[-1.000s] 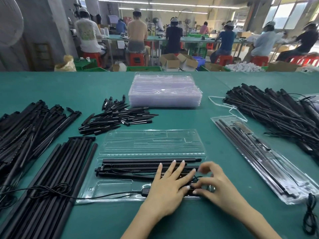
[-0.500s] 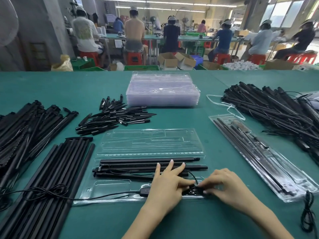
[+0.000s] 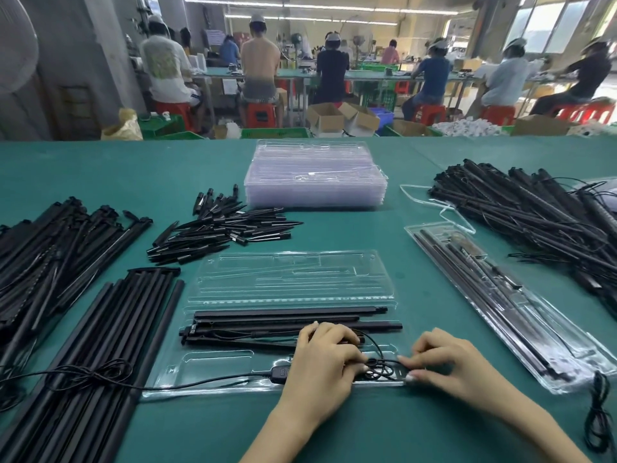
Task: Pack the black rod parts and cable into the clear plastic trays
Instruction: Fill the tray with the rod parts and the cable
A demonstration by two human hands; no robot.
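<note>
Pinching coiled cable (image 3: 380,369): left hand (image 3: 329,362) and right hand (image 3: 457,365), fingers curled, over open tray (image 3: 213,365) holding rods (image 3: 287,317)

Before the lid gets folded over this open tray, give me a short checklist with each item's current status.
1. Rods seated in the open tray: rods lie along it; one end overhangs the right edge. Not ok.
2. Cable coiled into its pocket: both hands are working on the coil. Not ok.
3. Cable tail inside the tray: it runs off left across the long rods. Not ok.
4. Inline switch in a pocket: cannot tell.
5. Lid free of parts: ok.
6. Left hand and right hand clear of the tray: not ok.
</note>
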